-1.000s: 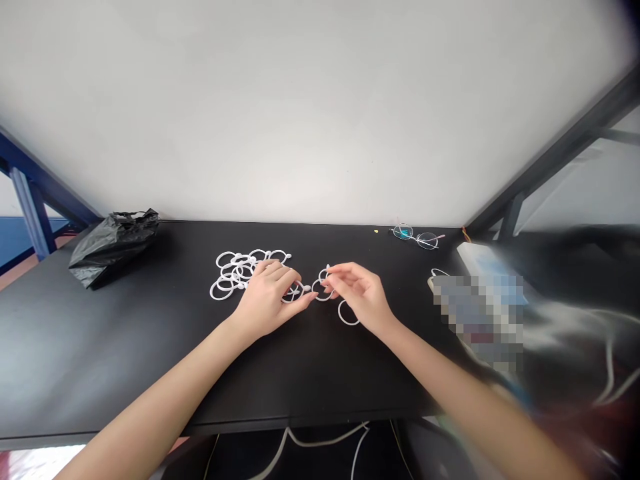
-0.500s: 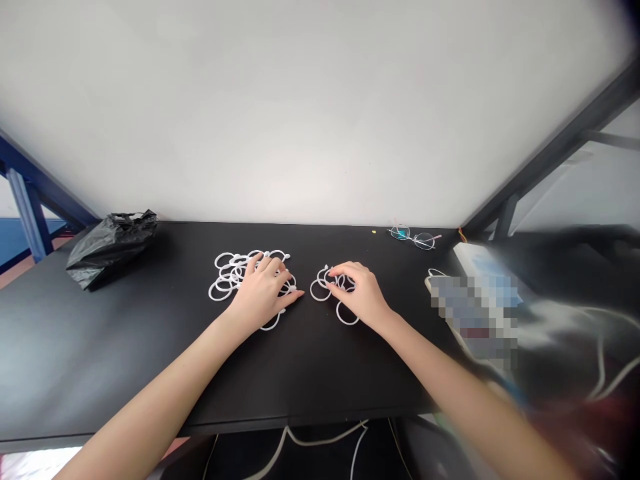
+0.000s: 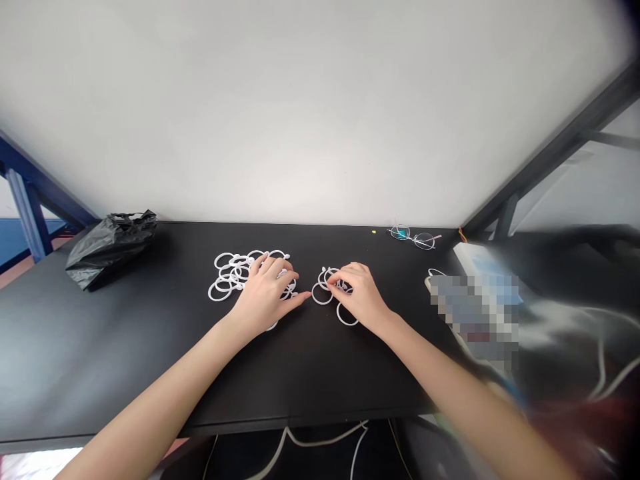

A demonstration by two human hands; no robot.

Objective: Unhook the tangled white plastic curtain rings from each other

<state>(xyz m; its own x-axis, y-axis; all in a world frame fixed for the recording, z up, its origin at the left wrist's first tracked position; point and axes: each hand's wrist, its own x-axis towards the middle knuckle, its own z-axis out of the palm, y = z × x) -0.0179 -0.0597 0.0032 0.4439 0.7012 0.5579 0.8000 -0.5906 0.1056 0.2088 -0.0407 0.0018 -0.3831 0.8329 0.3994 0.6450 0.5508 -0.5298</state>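
Observation:
Two groups of white curtain rings with small knobs lie on the black table. My left hand point(image 3: 270, 290) rests palm down over the right side of the larger ring pile point(image 3: 223, 289), fingers spread and thumb stretched out to the right. Several rings are partly covered by that hand. At the smaller group, my right hand point(image 3: 357, 290) has its thumb and forefinger closed together on the edge of a white curtain ring point(image 3: 315, 300). Its other fingers are bent over further rings and hide parts of them. One ring point(image 3: 341, 319) lies under the right wrist side.
A black plastic bag point(image 3: 113, 250) sits at the table's left. Eyeglasses point(image 3: 413, 238) lie near the wall, with a small yellow bit point(image 3: 373, 232) beside them. To the right are a white box point(image 3: 470, 257), a blurred-out object and cables. Metal bars flank both sides.
My left hand has shifted slightly right and toward me. The right thumb and forefinger have drawn closer together, and the ring at their tips has moved a little.

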